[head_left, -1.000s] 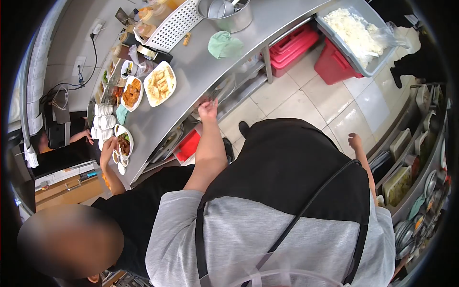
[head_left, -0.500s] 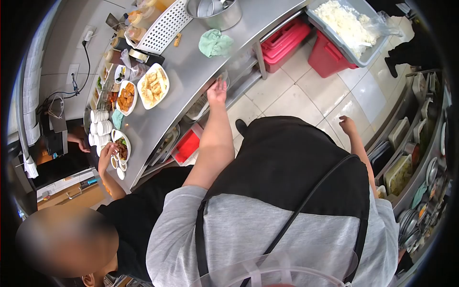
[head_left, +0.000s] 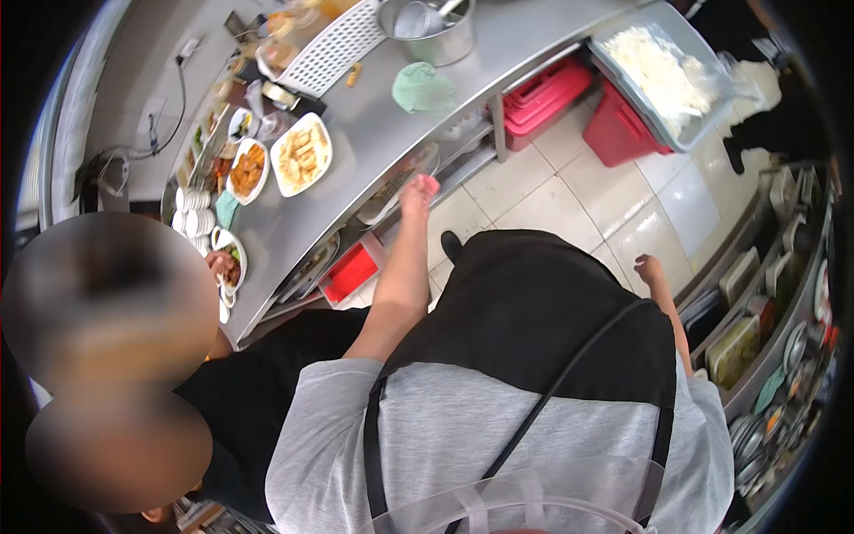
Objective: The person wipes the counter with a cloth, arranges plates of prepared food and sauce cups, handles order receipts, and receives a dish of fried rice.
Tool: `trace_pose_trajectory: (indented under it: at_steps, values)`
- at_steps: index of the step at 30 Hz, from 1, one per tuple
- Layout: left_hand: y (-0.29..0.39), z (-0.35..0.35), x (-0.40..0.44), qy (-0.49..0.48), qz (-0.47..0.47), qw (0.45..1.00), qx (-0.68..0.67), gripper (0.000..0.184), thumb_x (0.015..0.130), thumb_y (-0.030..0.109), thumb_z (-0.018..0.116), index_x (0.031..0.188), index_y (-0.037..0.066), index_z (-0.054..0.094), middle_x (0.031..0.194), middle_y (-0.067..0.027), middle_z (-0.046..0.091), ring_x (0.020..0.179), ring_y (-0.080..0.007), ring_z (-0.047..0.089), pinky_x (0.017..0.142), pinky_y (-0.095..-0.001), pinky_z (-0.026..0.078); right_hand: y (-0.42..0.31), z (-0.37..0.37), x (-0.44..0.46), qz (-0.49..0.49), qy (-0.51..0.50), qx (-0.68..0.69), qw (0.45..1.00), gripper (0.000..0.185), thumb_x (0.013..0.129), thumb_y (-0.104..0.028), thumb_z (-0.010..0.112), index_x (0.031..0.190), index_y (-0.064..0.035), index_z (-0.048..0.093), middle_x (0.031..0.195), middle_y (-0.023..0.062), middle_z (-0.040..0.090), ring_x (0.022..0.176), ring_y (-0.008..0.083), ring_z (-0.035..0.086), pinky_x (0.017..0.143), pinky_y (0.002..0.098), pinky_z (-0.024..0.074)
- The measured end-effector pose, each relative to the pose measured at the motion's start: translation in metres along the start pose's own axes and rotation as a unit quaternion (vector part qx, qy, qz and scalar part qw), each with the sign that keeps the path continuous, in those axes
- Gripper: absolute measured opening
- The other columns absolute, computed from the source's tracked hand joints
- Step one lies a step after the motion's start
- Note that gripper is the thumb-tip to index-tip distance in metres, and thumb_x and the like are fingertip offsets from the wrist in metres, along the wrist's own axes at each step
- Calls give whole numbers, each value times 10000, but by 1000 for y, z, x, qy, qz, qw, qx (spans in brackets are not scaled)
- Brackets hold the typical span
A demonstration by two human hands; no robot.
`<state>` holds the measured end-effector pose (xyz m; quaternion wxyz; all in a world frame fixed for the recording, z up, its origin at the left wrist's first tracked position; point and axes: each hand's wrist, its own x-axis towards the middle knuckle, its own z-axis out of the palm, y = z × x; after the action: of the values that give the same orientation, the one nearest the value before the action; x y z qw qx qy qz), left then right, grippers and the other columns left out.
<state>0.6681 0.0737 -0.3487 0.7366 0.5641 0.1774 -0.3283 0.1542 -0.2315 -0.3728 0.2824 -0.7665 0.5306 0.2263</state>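
Observation:
My left hand (head_left: 415,195) is held out beside the front edge of the steel counter (head_left: 360,156), its fingers closed. A small pinkish-red patch (head_left: 430,184) shows at the fingertips, too blurred to name. My right hand (head_left: 648,266) hangs at my side above the tiled floor, fingers curled, with nothing visible in it. On the counter stand a white dish of pale yellow food pieces (head_left: 302,155) and a white dish of orange-brown food (head_left: 248,171). At a white bowl of meat and greens (head_left: 229,258) is a co-worker's hand (head_left: 216,262).
A green cloth (head_left: 423,88), a metal pot (head_left: 438,40) and a white perforated basket (head_left: 336,49) stand along the counter. Red bins (head_left: 620,123) sit below, one under a grey tub of white food (head_left: 648,76). Food trays (head_left: 741,351) line the right side. Two people are at left.
My left hand has gone from open, palm showing, to closed, with a pinkish-red patch at its fingers. A second person's head has come into view at left. The view has shifted slightly.

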Motion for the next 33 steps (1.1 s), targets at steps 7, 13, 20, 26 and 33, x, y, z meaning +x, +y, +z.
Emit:
trace_pose_trajectory:
  at_steps: [7,13,20,26,33]
  values:
    - [12,-19,-96,-34,130,863,487,145,722,114,625,799,-8,616,579,-85,586,523,-149,537,515,-271,439,-50,8,51,-128,24,-30,991,277,637,-192,685,891,-99,622,852,162,614,836,313,581,765,378,462]
    - [159,-20,-182,146,427,725,519,192,663,159,689,790,25,638,703,-152,604,607,-266,580,567,-349,457,-177,-8,60,-286,19,0,958,222,678,-139,619,883,-53,619,844,169,611,796,296,593,720,353,471]
    - [307,-105,-157,338,378,524,684,127,659,125,645,741,27,636,734,-156,605,726,-293,589,640,-372,475,-438,-115,-53,-609,151,112,771,120,744,-37,544,854,-12,587,796,157,578,742,323,555,663,365,446]
    - [344,-132,-99,328,298,393,806,132,712,104,527,710,49,648,748,-123,620,759,-243,604,637,-348,508,-559,-113,-80,-676,191,109,704,122,727,-38,554,844,-40,587,780,127,566,748,307,544,658,375,433]
    - [354,-133,-72,236,224,363,873,103,713,116,560,731,69,650,764,-102,630,794,-231,608,637,-319,509,-595,-94,-75,-662,229,81,709,205,720,-76,575,924,-81,583,923,98,559,888,286,514,755,391,403]
